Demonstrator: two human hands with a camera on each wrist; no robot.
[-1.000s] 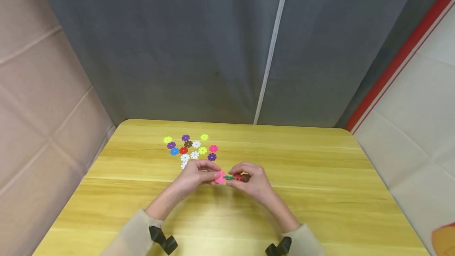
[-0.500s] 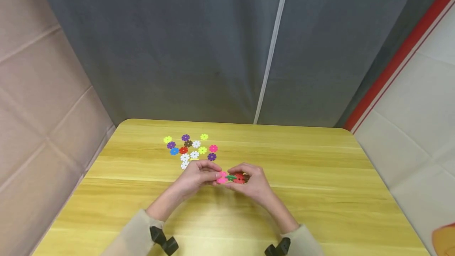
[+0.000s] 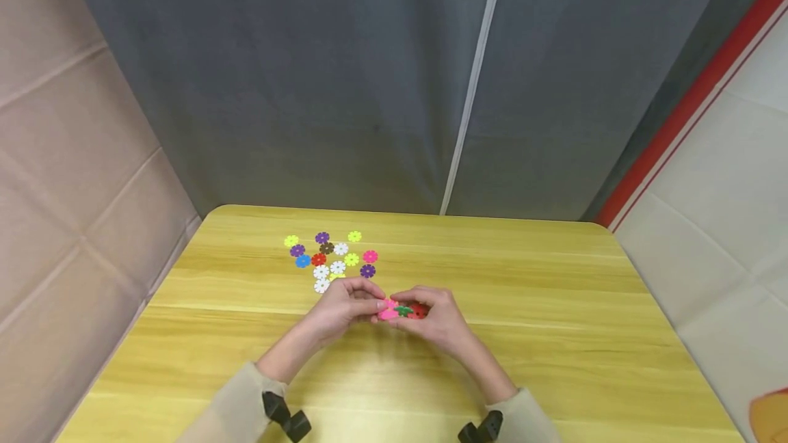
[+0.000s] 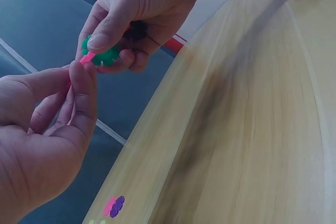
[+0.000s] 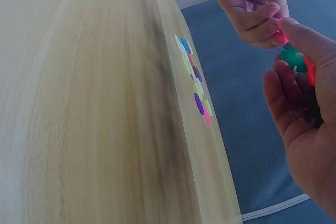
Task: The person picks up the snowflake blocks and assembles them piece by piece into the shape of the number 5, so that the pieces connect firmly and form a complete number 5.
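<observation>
While both hands are meeting just above the yellow wooden table point(image 3: 542, 306), the left hand point(image 3: 341, 306) is pinching a pink flower-shaped disc point(image 3: 388, 309) between thumb and forefinger, its fingers curled tightly round the piece. The right hand point(image 3: 434, 316) is gripping a small joined cluster, in which a green disc point(image 3: 403, 310) is sitting nearest the pink one and a red disc point(image 3: 418, 310) is lying just behind it, with a dark piece point(image 4: 137, 29) tucked deeper in the palm. In the left wrist view the pink disc's edge is touching the green disc point(image 4: 102, 55) edge to edge, though whether the two are slotted together is not something the views are showing. In the right wrist view the green disc point(image 5: 293, 57) is standing between the right thumb and the curled fingers, the red one point(image 5: 311, 72) pressing against it. Beyond the hands, toward the far left of the table, a loose scatter of flower discs point(image 3: 329, 258) is lying flat, well apart from the grip: yellow, purple, white, blue, red, brown and pink ones are sitting close together, some touching. Grey fabric point(image 3: 345, 74) is hanging behind the table, and beige sleeves are covering both forearms.
</observation>
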